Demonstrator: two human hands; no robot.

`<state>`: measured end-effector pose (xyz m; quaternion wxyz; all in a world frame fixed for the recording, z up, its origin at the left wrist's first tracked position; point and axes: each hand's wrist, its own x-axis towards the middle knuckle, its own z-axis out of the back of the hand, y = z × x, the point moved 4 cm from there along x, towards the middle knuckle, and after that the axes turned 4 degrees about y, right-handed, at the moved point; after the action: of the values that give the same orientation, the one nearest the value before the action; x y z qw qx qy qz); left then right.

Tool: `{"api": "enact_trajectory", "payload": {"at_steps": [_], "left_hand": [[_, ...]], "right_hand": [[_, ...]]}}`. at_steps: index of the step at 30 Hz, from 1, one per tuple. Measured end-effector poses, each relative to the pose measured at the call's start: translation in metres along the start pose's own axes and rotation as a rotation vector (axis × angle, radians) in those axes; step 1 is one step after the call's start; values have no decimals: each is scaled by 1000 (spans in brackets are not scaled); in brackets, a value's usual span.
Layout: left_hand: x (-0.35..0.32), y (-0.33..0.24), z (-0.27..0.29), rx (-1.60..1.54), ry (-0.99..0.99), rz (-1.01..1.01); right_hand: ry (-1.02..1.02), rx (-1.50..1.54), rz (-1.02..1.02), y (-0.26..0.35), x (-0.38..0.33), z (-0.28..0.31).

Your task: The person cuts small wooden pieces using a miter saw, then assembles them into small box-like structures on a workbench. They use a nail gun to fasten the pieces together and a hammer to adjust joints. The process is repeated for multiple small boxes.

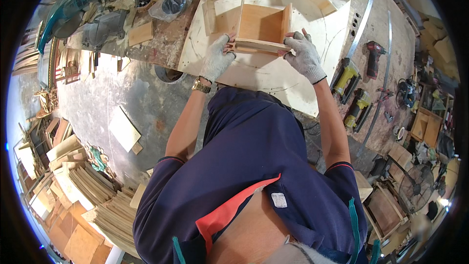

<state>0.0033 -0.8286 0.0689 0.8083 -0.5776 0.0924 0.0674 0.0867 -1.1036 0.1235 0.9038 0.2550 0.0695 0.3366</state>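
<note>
Left hand (218,57), upper centre of frame: grip partly closed on left front corner of wooden box (264,22). Box upper centre, over white panel (278,75). Front joint could slip askew if hands press unevenly. Right hand (304,56): grip partly closed on right front corner. Counted: one box, two gloved hands, two yellow nail guns (347,77), one red drill (374,59).

The box (262,23) sits left of the drill (373,59).

2 hands (217,59) (305,58), 2 ylw tools (346,77) (359,103)
</note>
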Motion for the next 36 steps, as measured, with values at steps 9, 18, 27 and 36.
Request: {"api": "enact_trajectory", "payload": {"at_steps": [9, 18, 27, 36], "left_hand": [[-10, -98, -9, 612, -316, -546], [46, -63, -106, 1107, 237, -372], [57, -46, -104, 1094, 374, -422], [62, -58, -98, 1107, 417, -398]], "right_hand": [[61, -59, -17, -20, -11, -35], [85, -241, 38, -15, -12, -44], [-199, 552, -332, -35, -55, -39], [-253, 586, -343, -55, -62, -103]]}}
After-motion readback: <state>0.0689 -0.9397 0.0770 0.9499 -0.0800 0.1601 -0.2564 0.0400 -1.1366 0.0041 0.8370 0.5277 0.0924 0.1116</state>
